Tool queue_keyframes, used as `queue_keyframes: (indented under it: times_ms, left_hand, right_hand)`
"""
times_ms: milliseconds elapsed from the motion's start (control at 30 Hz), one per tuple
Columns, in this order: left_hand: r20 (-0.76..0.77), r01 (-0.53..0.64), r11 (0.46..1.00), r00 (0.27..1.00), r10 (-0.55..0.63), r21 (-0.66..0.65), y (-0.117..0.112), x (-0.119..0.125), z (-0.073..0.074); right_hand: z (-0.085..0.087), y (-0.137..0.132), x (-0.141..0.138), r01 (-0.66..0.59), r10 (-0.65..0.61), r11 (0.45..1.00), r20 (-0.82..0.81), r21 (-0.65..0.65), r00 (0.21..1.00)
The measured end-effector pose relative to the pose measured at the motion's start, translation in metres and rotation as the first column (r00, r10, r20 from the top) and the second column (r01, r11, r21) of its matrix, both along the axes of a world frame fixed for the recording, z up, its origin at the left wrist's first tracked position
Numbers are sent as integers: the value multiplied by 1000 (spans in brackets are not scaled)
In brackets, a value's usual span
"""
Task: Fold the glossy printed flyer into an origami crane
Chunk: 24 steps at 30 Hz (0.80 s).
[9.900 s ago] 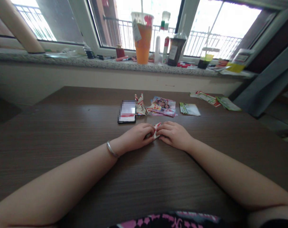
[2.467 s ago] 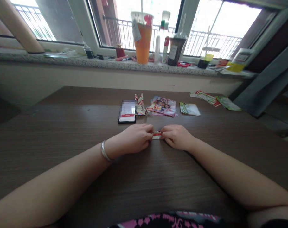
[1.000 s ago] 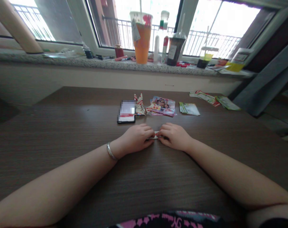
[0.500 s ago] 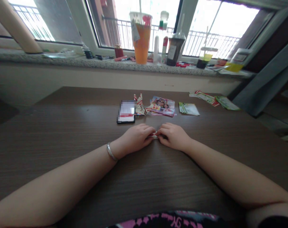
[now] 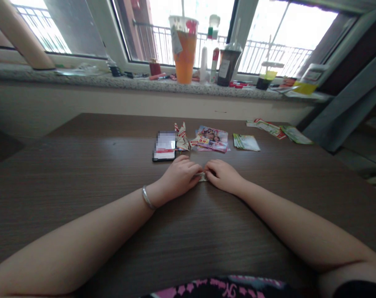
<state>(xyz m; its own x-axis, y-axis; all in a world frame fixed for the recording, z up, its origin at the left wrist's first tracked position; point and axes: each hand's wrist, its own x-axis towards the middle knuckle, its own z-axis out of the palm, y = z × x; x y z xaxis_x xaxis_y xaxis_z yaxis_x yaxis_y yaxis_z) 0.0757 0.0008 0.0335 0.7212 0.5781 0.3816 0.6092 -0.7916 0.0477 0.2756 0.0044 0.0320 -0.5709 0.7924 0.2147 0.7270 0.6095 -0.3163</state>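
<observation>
My left hand (image 5: 180,177) and my right hand (image 5: 222,175) meet at the middle of the brown wooden table (image 5: 82,174). Both have their fingers curled and pinched on a small folded piece of red-and-white printed paper (image 5: 202,177), which lies low on the table and is almost wholly hidden between the fingertips. A silver bangle (image 5: 147,198) sits on my left wrist. Just beyond the hands lie a phone (image 5: 164,150) and a folded paper figure (image 5: 183,138).
Printed leaflets lie behind the hands: a colourful one (image 5: 211,139), a green one (image 5: 245,142), and more at the far right (image 5: 268,126). The stone window sill (image 5: 82,79) carries an orange cup (image 5: 184,49), a dark drink cup (image 5: 228,63), bottles and small clutter.
Over the frames the visible paper has shrunk from a raised flap to a thin sliver. Both hands have shifted slightly forward and closer together, fingertips pressed on it.
</observation>
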Motion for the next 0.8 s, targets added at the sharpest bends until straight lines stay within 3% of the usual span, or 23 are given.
queue_keyframes:
  times_ms: [367,800]
  left_hand:
    - [3,-21,998,1000,21,-55,5,0,-5]
    - [65,-33,990,997,43,-137,8,-1,-10]
  right_hand:
    - [-4,1,0,3,-3,1000,-85,-4,996]
    - [-1,1,-3,39,-40,999,15,4,999]
